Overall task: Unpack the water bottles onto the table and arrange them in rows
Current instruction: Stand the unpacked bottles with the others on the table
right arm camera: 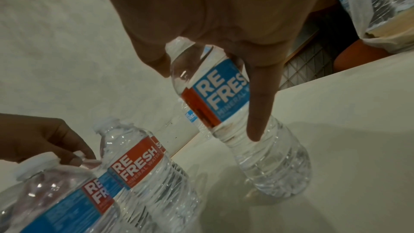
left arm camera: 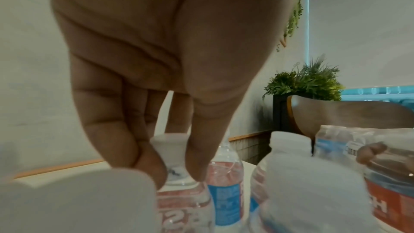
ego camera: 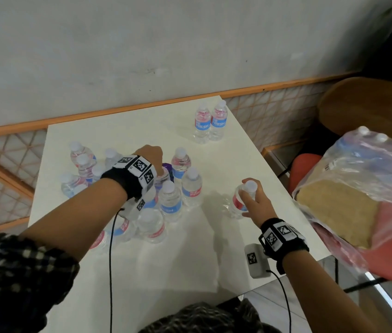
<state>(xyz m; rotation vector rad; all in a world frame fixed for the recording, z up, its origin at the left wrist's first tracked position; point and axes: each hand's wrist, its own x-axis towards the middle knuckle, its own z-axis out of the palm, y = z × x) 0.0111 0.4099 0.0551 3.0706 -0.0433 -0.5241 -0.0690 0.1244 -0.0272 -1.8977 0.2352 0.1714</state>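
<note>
- Your right hand (ego camera: 253,203) wraps its fingers round a lone bottle (right arm camera: 235,112) standing right of the cluster (ego camera: 166,203).
- Your left hand (ego camera: 150,157) pinches a cluster bottle's neck (left arm camera: 172,166) on the table (ego camera: 190,272).

Bottle cluster (ego camera: 166,200) crowds table (ego camera: 190,272) left; near edge bare; 2 bottles (ego camera: 210,122) far corner.

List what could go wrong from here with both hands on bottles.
1. The left hand pinches the neck of a bottle inside the crowded cluster; lifting it could knock neighbours over.
2. The right hand holds a tilted bottle by its upper part; set down off-balance, it may topple.
3. The wrapped pack leans on the chair beside the table; it might slide off.
</note>
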